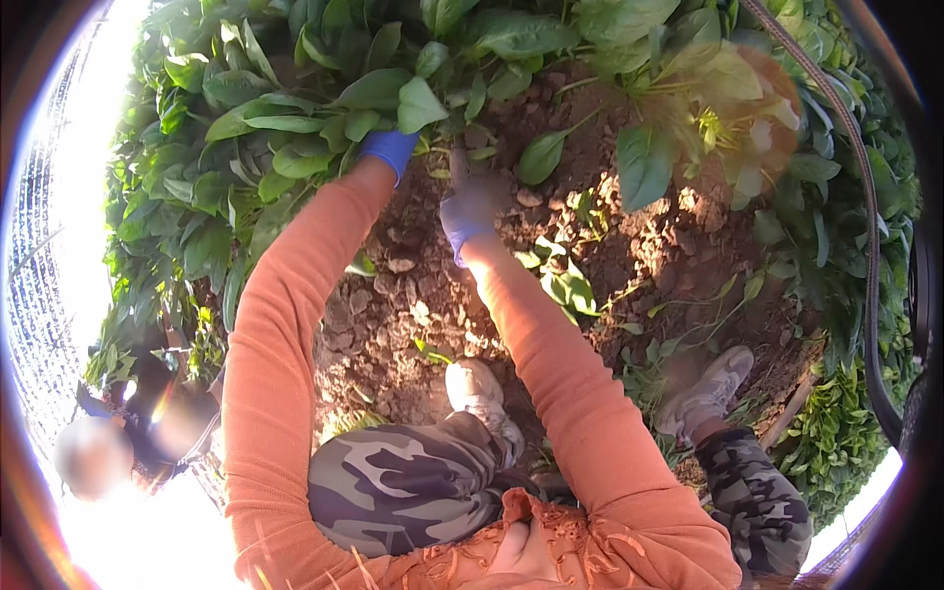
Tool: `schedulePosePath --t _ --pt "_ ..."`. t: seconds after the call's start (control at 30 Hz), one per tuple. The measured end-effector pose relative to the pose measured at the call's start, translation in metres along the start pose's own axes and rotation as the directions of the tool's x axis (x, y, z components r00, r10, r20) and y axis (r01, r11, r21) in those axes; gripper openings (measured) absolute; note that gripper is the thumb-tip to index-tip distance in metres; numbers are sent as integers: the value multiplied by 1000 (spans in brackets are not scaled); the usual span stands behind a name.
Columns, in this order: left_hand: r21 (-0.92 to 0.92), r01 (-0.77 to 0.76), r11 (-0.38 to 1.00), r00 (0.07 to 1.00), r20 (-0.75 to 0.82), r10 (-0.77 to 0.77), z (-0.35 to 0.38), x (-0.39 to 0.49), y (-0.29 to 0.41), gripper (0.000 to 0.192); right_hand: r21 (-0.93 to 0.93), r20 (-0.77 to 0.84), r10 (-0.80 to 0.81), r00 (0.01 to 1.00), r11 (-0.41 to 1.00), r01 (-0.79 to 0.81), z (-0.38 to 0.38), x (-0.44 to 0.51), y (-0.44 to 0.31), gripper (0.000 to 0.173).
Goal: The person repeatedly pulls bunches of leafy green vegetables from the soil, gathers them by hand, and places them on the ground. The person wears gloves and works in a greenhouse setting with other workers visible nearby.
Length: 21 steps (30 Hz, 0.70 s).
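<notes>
My left hand (391,151), in a blue glove, reaches into a dense clump of spinach (376,92). Leaves hide its fingers, so its grip does not show. Just to the right, my right hand (468,217), in a bluish-purple glove, is closed around a narrow, blurred tool (459,162), possibly a knife. The tool points away from me, its far end running in under the leaves. Crumbly brown soil (398,295) lies below both hands. A cut or loose leafy sprig (568,287) rests on the soil right of my right wrist.
Spinach rows (184,184) stand left and ahead, with more leaves (811,177) at right. A braided cable (848,110) hangs along the right side. My shoes (476,387) are on the soil. Another person (92,457) shows at lower left, beside bright glare.
</notes>
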State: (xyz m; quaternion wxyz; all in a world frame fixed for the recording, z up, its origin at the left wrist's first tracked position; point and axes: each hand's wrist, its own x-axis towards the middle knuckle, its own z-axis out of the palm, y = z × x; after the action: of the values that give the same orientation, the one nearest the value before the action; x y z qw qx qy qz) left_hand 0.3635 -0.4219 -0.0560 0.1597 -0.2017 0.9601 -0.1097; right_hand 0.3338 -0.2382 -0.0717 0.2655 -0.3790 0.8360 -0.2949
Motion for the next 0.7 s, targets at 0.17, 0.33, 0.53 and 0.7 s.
schedulePosePath --t 0.17,0.33,0.53,0.7 --pt "-40 12 999 1000 2 -12 -6 0 1 33 253 156 122 980 954 -159 -6 6 6 69" --pt "-50 28 998 1000 14 -27 -14 -9 -2 32 -19 295 91 951 996 -90 -1 19 14 48" --pt "-62 62 996 997 47 -59 -14 -16 -5 31 75 322 212 923 966 -248 -10 17 -2 53" --pt "-80 69 994 997 43 -66 -20 -5 -5 30 -62 388 252 887 967 -248 -27 29 -8 72"
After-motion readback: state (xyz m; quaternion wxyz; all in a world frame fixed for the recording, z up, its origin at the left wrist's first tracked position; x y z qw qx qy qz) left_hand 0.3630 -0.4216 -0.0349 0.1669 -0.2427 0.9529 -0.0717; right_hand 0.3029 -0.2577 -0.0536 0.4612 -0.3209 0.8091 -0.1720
